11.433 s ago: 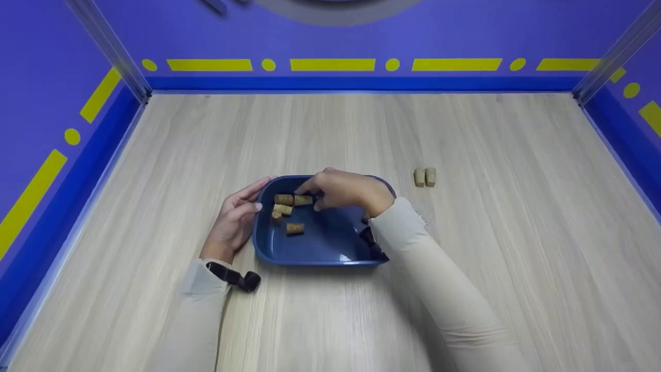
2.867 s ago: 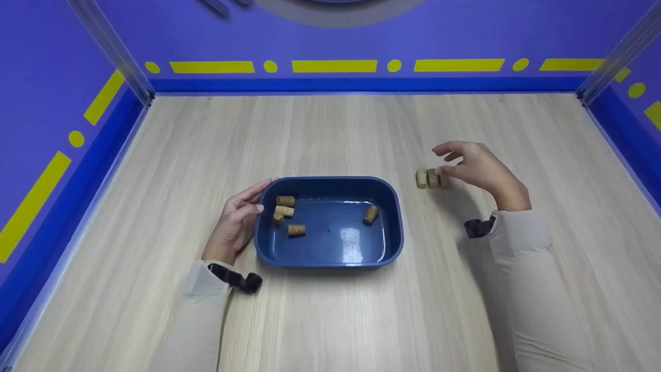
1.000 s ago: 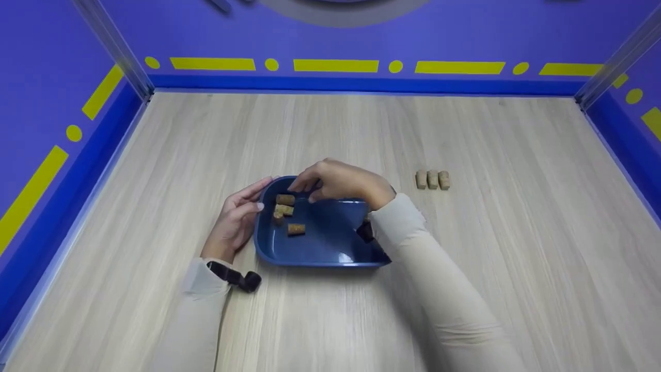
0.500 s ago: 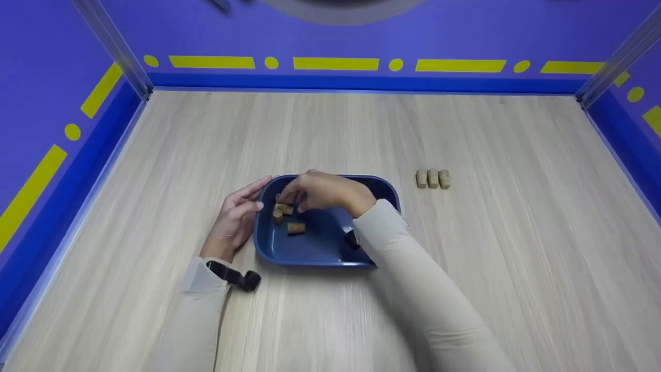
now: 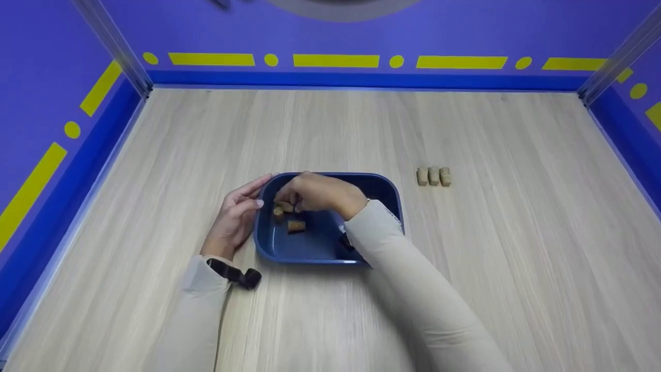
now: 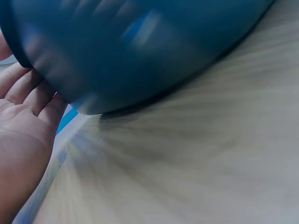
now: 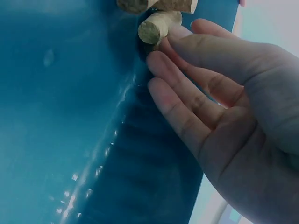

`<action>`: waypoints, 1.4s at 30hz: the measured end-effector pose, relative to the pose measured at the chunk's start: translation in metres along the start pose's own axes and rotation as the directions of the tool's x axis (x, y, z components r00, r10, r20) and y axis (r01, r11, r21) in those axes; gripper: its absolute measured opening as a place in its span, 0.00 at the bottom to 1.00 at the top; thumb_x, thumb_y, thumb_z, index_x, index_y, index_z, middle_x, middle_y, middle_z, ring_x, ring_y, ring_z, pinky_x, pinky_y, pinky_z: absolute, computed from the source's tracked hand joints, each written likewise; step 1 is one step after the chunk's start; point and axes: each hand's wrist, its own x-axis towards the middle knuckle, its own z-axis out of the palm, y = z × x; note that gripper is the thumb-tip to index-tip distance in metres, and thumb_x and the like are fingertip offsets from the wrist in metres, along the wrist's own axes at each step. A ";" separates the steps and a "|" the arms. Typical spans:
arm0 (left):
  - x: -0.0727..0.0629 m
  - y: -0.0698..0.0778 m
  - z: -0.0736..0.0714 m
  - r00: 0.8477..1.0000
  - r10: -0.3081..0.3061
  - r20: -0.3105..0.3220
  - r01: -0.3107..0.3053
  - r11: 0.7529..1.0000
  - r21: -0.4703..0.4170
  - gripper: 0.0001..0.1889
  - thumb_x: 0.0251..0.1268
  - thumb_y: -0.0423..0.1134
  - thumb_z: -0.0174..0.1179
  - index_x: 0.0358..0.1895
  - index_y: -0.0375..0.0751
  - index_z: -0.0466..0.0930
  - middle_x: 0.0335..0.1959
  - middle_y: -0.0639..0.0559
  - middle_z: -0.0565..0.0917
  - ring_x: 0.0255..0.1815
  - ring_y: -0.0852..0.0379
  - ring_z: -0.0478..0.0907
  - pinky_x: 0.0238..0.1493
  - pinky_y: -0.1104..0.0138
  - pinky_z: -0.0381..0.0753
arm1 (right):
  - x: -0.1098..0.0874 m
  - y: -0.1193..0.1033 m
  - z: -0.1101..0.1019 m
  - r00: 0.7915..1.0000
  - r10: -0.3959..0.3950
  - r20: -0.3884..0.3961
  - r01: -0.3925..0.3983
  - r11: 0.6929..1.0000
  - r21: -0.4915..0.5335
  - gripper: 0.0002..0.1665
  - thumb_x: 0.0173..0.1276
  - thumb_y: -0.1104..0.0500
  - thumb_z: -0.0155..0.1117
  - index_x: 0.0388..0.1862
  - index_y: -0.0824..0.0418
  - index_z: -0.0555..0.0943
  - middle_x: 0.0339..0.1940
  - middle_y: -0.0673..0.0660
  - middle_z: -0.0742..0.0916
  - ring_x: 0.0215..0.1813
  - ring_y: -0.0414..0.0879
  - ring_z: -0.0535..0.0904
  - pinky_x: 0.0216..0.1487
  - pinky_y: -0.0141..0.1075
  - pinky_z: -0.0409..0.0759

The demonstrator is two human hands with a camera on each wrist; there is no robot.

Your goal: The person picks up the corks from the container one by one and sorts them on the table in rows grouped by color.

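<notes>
A blue plastic bin (image 5: 310,262) stands on the table with several corks in its left part. My left hand (image 5: 231,222) holds its left wall, thumb at the rim and fingers along the outside. Inside the bin, my right hand (image 5: 324,194) pinches a cork (image 7: 160,27) between thumb and index finger near the back-left corner. More corks (image 7: 175,4) lie right beside that one in the right wrist view. Nearer the front of the bin, one cork (image 5: 296,226) lies on its side. The right forearm covers the bin's front-right part.
To the right of the bin, three corks (image 5: 434,176) lie side by side in a row on the wooden table (image 5: 516,258). Blue panels (image 5: 330,36) with yellow marks wall in the back and sides.
A third cork has joined the row of two on the table. My right hand has come back from that row into the bin and down onto a cork. My left hand stays put.
</notes>
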 end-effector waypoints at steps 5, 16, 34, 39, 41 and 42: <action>0.001 0.000 0.001 1.000 -0.004 -0.003 0.004 1.000 0.002 0.29 0.55 0.18 0.44 0.65 0.24 0.67 0.57 0.47 0.81 0.58 0.56 0.78 0.56 0.70 0.77 | 0.001 0.002 0.003 1.000 0.003 -0.001 -0.003 0.998 -0.061 0.24 0.63 0.73 0.59 0.55 0.53 0.83 0.40 0.55 0.87 0.37 0.42 0.77 0.40 0.32 0.78; 0.001 -0.001 0.001 1.000 0.017 0.005 -0.017 1.000 -0.013 0.29 0.55 0.17 0.44 0.64 0.25 0.69 0.57 0.46 0.81 0.60 0.56 0.77 0.58 0.70 0.76 | 0.000 0.004 0.005 1.000 0.003 0.012 -0.002 0.999 -0.033 0.20 0.61 0.73 0.60 0.49 0.56 0.83 0.41 0.56 0.87 0.42 0.44 0.82 0.44 0.34 0.81; 0.001 -0.002 -0.002 0.999 0.019 0.027 -0.018 1.000 -0.023 0.28 0.54 0.18 0.45 0.61 0.31 0.74 0.58 0.47 0.81 0.60 0.56 0.77 0.59 0.70 0.75 | -0.006 0.010 0.004 0.998 0.035 0.042 -0.033 0.998 -0.047 0.21 0.56 0.74 0.64 0.47 0.58 0.81 0.46 0.54 0.85 0.43 0.45 0.80 0.42 0.34 0.80; 0.001 -0.002 -0.003 1.000 0.009 0.028 -0.009 1.000 -0.009 0.29 0.54 0.18 0.45 0.62 0.31 0.74 0.58 0.47 0.81 0.60 0.56 0.77 0.59 0.70 0.76 | -0.009 0.010 0.002 0.998 0.047 0.046 -0.046 0.998 -0.037 0.22 0.54 0.74 0.65 0.47 0.57 0.82 0.48 0.52 0.86 0.43 0.43 0.79 0.41 0.32 0.79; 0.001 -0.002 -0.004 0.999 0.011 0.031 -0.011 1.000 -0.009 0.29 0.54 0.18 0.45 0.62 0.32 0.74 0.58 0.47 0.81 0.61 0.56 0.76 0.59 0.69 0.75 | -0.011 0.010 0.000 0.997 0.057 0.052 -0.055 0.998 -0.026 0.22 0.54 0.74 0.65 0.47 0.57 0.83 0.48 0.52 0.86 0.42 0.43 0.79 0.40 0.32 0.79; 0.001 -0.002 -0.004 0.999 0.012 0.031 -0.012 1.000 -0.009 0.29 0.54 0.18 0.45 0.62 0.31 0.73 0.58 0.47 0.81 0.61 0.56 0.76 0.59 0.69 0.75 | -0.012 0.009 -0.001 0.997 0.063 0.054 -0.062 0.998 -0.019 0.22 0.54 0.74 0.65 0.47 0.57 0.83 0.47 0.52 0.86 0.41 0.43 0.80 0.40 0.32 0.80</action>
